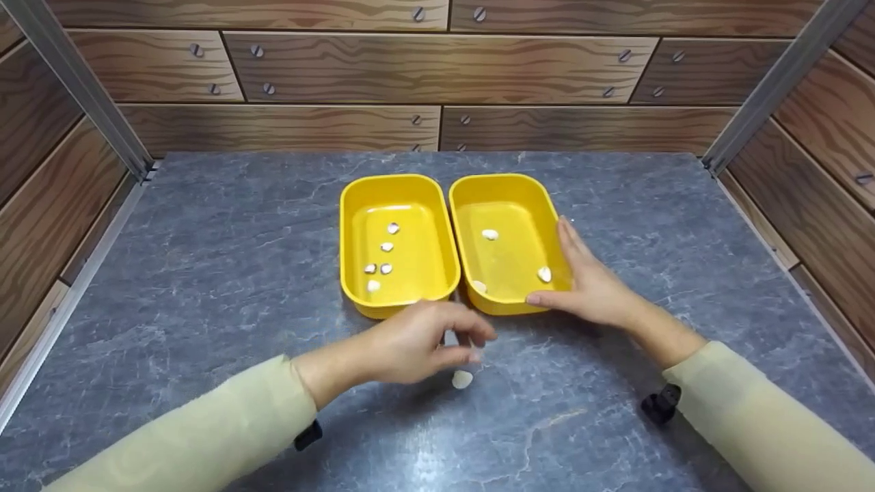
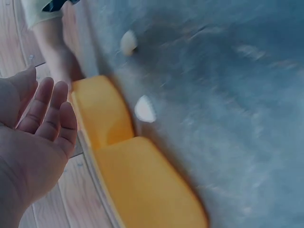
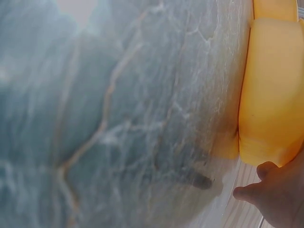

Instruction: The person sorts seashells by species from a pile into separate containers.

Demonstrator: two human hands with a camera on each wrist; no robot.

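Two yellow trays stand side by side. The left tray (image 1: pixel 345 225) holds several small whitish seashells (image 1: pixel 386 247), some with dark markings; the right tray (image 1: pixel 453 198) holds three pale seashells (image 1: pixel 544 274). My left hand (image 1: pixel 410 342) hovers before the left tray with loosely bent fingers and nothing in them. Just below its fingertips, a white seashell (image 1: pixel 462 379) lies on the table. Two seashells lie on the table in the left wrist view, one (image 2: pixel 145 109) close to the trays. My right hand (image 1: pixel 595 287) rests against the right tray's near right corner, thumb at the front rim, fingers straight along the side.
The table (image 1: pixel 225 246) has a grey marbled top. Wood-patterned panels (image 1: pixel 437 68) close in the back and both sides, with metal posts (image 1: pixel 772 89) at the far corners. Dark wrist devices (image 1: pixel 660 404) sit under the sleeves.
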